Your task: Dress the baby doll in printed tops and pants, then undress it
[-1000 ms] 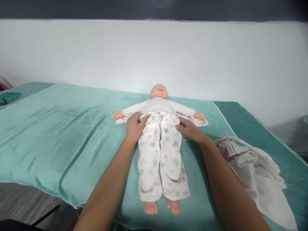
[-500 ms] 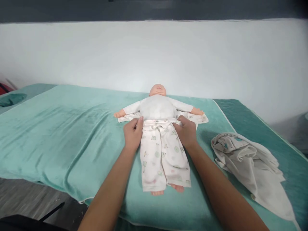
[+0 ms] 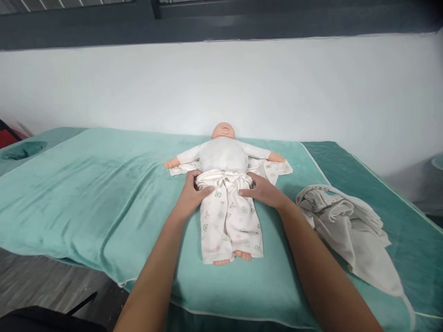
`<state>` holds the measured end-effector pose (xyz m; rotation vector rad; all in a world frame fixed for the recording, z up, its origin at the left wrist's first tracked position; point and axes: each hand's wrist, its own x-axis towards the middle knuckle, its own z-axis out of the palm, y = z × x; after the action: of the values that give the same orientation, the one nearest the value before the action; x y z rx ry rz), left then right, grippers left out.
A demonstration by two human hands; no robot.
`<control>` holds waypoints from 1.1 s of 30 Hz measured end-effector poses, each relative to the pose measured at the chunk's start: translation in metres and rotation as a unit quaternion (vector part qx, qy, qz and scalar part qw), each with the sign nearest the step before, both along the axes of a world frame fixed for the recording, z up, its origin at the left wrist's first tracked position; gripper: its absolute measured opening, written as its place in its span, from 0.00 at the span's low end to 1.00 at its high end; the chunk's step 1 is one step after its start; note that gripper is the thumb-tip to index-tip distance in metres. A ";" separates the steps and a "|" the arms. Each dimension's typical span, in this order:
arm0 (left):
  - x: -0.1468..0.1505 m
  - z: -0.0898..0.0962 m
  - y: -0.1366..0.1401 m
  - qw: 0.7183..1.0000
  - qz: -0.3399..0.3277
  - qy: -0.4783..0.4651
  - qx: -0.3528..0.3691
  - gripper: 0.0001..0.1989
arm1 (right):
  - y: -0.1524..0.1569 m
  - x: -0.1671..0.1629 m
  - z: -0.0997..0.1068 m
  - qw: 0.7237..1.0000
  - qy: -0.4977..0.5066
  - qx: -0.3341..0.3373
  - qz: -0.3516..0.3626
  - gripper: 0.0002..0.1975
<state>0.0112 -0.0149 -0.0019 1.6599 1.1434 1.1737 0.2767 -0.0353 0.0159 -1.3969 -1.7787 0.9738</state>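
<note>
A baby doll (image 3: 224, 154) lies on its back, arms spread, in a white long-sleeved top. Its legs are in white trousers (image 3: 226, 216) with small animal prints, and the toes show below the cuffs. My left hand (image 3: 192, 193) grips the trousers at the left hip, thumb on the front and fingers round the side. At the opposite hip, my right hand (image 3: 261, 188) holds the trousers the same way, its thumb on the printed cloth. Fingertips of both hands are partly hidden. A printed cloth (image 3: 272, 169) spreads out under the doll's arms and back.
The doll lies on a bed with a green cover (image 3: 86, 198). Right of it is a crumpled white garment (image 3: 353, 235). A white wall (image 3: 221, 83) stands behind the bed. A black object (image 3: 44, 318) is at the lower left, above the floor (image 3: 41, 272).
Both hands have gone from pinching the waistband's upper edge to holding the trousers' sides, thumbs lower on the front. The waistband is now bunched. The view has tilted up slightly.
</note>
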 end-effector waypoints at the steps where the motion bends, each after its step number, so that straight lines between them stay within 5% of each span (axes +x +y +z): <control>1: -0.001 -0.001 -0.003 1.000 0.001 0.005 0.002 0.25 | -0.003 -0.002 0.000 1.000 -0.017 0.004 -0.009 0.23; 9: 0.007 0.002 -0.006 0.978 0.050 0.111 0.169 0.10 | -0.023 -0.035 -0.011 0.968 -0.128 0.140 -0.167 0.21; 14: 0.012 0.000 -0.001 0.968 0.123 0.118 0.183 0.08 | -0.023 -0.055 -0.012 0.940 -0.120 0.192 -0.257 0.18; 20: 0.013 0.002 -0.005 0.984 0.140 0.056 0.096 0.05 | -0.027 -0.049 -0.010 0.974 0.016 0.109 -0.196 0.14; 24: 0.013 0.004 -0.013 0.990 0.103 0.035 0.095 0.08 | -0.038 -0.041 -0.009 0.993 0.069 0.030 -0.087 0.29; 33: 0.004 -0.002 -0.077 0.983 0.055 0.104 0.138 0.15 | -0.042 -0.046 -0.020 0.986 0.004 0.092 -0.138 0.15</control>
<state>0.0156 -0.0916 -0.0042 1.9897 1.2579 1.2999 0.2308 -0.0769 -0.0038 -1.4690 -1.5733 0.6519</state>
